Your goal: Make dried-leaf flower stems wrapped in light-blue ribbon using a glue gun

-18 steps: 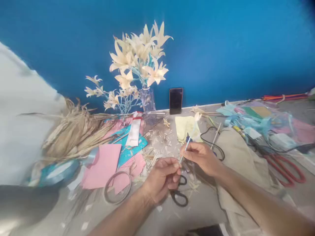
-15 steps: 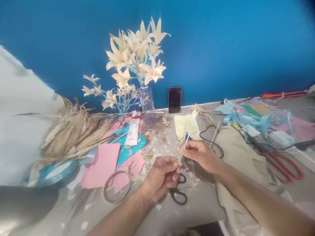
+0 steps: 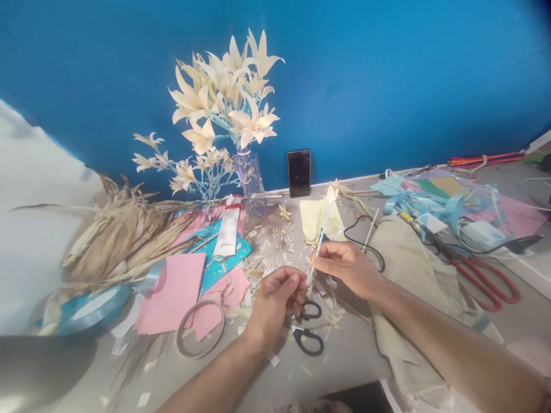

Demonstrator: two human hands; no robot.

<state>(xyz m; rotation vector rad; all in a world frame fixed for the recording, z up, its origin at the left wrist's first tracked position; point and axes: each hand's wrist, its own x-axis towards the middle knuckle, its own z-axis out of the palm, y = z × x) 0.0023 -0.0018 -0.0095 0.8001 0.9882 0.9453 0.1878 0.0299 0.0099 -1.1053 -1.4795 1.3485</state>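
Note:
My right hand [image 3: 346, 267] pinches a thin flower stem [image 3: 319, 244] wrapped in pale blue, with a small cream bud [image 3: 331, 194] at its upper end. The stem stands tilted, its top leaning slightly right. By its lower end is my left hand [image 3: 278, 301], thumb and fingers pressed together; whether they grip the stem's tip or a small strip is hard to see. Beneath the left fingers lie scissors with black handles [image 3: 309, 342], their blades partly hidden by that hand. Cream scraps [image 3: 279, 244] are scattered on the grey table around both hands.
Cream flowers [image 3: 253, 121] stand in a clear vase [image 3: 251, 183] beside a phone [image 3: 299, 173] against the blue wall. Dried husks [image 3: 103, 235], ribbon roll [image 3: 92, 307], pink paper [image 3: 172, 292] and tape ring [image 3: 200, 330] lie left. Beige cloth [image 3: 408, 281] and red-handled scissors [image 3: 486, 281] lie right.
The view has shifted slightly, so most things sit further left. My left fingertips have slid a little off the stem's lower end, while my right hand keeps its pinch on the stem.

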